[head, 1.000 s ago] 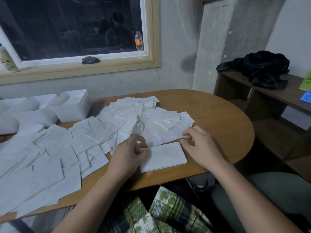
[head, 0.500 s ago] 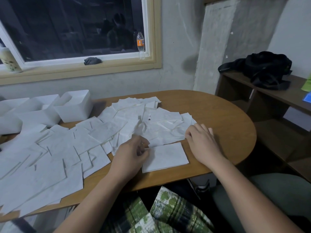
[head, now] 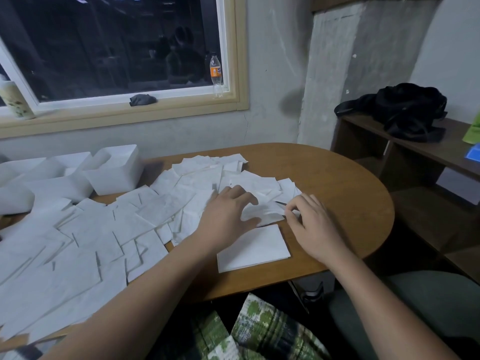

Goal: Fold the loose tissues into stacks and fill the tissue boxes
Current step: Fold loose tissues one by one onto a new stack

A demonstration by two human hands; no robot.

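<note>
Several loose white tissues cover the left and middle of the round wooden table. A neat folded stack lies near the front edge between my forearms. Just behind it, my left hand arches over one loose tissue on the pile, thumb and fingers closing on it. My right hand pinches the same tissue's right edge with curled fingertips. White open tissue boxes stand at the back left.
More white boxes line the table's left rear. A bottle and a dark cloth sit on the window sill. A wooden shelf with a black bag stands at the right.
My left hand has left the folded stack's left edge and reached forward onto the pile. My right hand has shifted slightly back and now pinches a tissue edge there.
</note>
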